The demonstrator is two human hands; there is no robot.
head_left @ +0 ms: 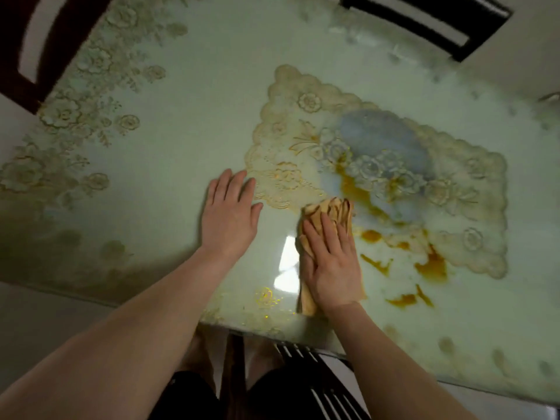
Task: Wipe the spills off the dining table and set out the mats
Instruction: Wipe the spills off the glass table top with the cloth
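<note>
Right hand [330, 265] presses flat, fingers straight, on the folded cloth [336, 207] at the near-left edge of the mat [454, 183]; left hand [230, 213] rests flat on the counter [181, 116] just left of it. Wiping could smear the orange spills [433, 265] into its lace.

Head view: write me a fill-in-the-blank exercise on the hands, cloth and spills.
The right hand presses a ____ flat on the table.
The spills on the mat are ____ in colour.
The left hand lies flat, holding ____.
Missing: cloth; orange; nothing.
</note>
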